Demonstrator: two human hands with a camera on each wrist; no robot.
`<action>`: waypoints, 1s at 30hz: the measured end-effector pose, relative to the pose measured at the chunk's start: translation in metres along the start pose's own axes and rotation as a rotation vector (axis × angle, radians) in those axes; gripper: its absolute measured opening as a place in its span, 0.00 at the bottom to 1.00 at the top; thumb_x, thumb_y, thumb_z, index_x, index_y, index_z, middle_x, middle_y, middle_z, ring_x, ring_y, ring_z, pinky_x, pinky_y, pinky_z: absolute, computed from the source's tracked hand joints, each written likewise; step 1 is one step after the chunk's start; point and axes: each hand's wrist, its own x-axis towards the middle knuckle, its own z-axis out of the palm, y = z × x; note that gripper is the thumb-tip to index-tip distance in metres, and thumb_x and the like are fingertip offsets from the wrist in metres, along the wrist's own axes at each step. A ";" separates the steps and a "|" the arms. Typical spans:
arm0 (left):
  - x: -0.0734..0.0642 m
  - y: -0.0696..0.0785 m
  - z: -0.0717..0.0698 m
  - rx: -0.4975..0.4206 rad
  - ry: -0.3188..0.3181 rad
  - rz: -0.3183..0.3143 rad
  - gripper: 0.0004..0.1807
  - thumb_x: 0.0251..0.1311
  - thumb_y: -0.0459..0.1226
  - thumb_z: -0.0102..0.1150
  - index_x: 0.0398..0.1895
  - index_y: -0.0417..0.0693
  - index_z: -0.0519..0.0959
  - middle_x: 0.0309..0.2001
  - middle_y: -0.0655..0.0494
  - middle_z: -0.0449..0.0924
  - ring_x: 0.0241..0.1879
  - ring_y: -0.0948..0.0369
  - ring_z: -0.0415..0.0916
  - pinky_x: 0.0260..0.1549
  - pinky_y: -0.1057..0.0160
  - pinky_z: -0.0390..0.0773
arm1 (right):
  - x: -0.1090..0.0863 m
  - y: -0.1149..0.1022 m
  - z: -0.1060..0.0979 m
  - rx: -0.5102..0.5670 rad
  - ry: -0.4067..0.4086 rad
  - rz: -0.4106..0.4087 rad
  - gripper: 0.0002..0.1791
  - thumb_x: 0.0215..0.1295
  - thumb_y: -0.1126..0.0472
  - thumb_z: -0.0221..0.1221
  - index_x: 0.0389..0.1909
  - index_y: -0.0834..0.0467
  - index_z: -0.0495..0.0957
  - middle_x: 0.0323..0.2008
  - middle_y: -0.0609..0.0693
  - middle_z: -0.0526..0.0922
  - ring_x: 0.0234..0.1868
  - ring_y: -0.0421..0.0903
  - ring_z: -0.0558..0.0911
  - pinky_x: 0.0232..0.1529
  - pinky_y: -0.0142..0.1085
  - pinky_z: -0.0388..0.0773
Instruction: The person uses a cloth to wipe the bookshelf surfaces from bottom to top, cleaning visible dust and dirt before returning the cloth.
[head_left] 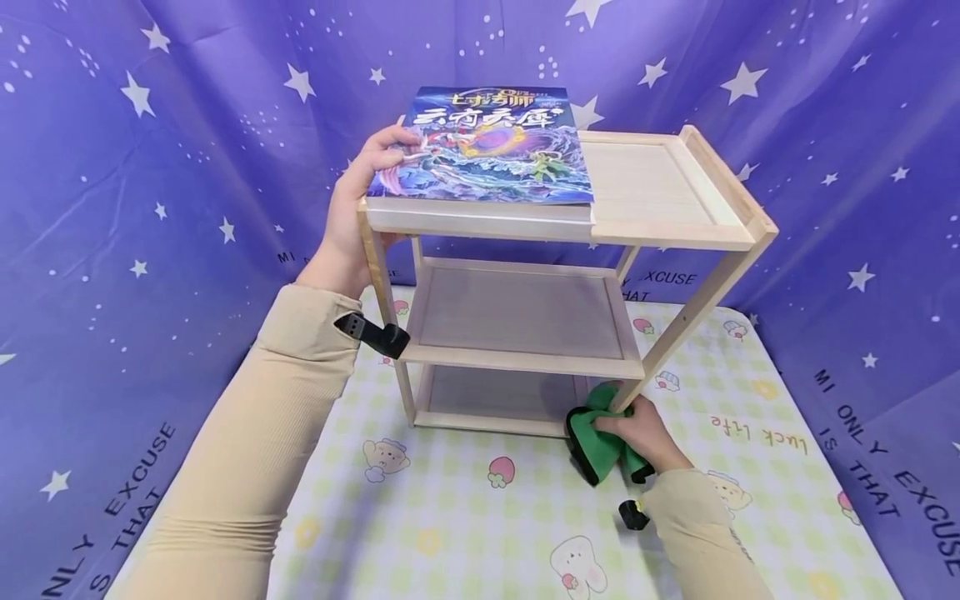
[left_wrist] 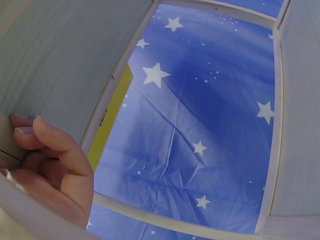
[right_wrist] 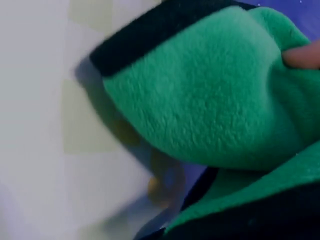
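A three-tier pale wooden shelf rack (head_left: pixel 645 179) stands upright with a blue illustrated book (head_left: pixel 498 171) lying on the left part of its top. My left hand (head_left: pixel 348 204) grips the rack's upper left end, with fingertips over the book's left edge. In the left wrist view, curled fingers (left_wrist: pixel 65 155) show beside the underside of a shelf board. Low at the front right leg, my right hand (head_left: pixel 648 433) holds a green cloth (head_left: pixel 600 433) with black edging against the wood. Fuzzy folds of the cloth fill much of the right wrist view, with one fingertip (right_wrist: pixel 305 56) on them.
The rack stands on a table with a green-and-white checked cloth (head_left: pixel 465 517) printed with cartoon figures. Purple star-patterned curtains (head_left: pixel 225 100) surround the table at the back and both sides. Small black devices (head_left: pixel 378 333) are strapped at the wrists.
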 end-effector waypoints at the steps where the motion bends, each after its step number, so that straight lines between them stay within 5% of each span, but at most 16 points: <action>1: 0.000 0.000 0.000 0.002 0.004 -0.005 0.12 0.66 0.43 0.42 0.46 0.64 0.75 0.68 0.51 0.63 0.54 0.51 0.72 0.43 0.60 0.72 | -0.001 -0.001 0.000 0.007 0.008 0.000 0.36 0.58 0.60 0.65 0.65 0.68 0.67 0.57 0.69 0.76 0.51 0.58 0.79 0.50 0.43 0.76; 9: 0.001 -0.002 -0.001 -0.005 -0.008 0.001 0.12 0.66 0.43 0.42 0.46 0.64 0.76 0.68 0.51 0.63 0.56 0.49 0.71 0.45 0.58 0.71 | -0.004 -0.011 -0.005 0.025 0.074 -0.047 0.27 0.60 0.62 0.63 0.61 0.62 0.73 0.56 0.65 0.79 0.52 0.56 0.79 0.51 0.43 0.76; 15: 0.001 -0.003 -0.001 -0.026 -0.005 -0.005 0.12 0.65 0.43 0.42 0.46 0.64 0.76 0.68 0.52 0.63 0.57 0.49 0.70 0.45 0.57 0.71 | -0.006 -0.013 -0.011 0.009 0.041 -0.056 0.27 0.61 0.62 0.62 0.61 0.66 0.71 0.56 0.68 0.78 0.53 0.60 0.79 0.51 0.47 0.77; 30: 0.000 -0.001 0.000 -0.019 0.003 -0.017 0.12 0.65 0.44 0.43 0.46 0.65 0.76 0.66 0.51 0.66 0.53 0.50 0.73 0.41 0.58 0.71 | -0.013 -0.051 -0.039 -0.029 0.143 -0.133 0.31 0.59 0.62 0.64 0.64 0.62 0.69 0.53 0.63 0.79 0.38 0.40 0.77 0.37 0.34 0.77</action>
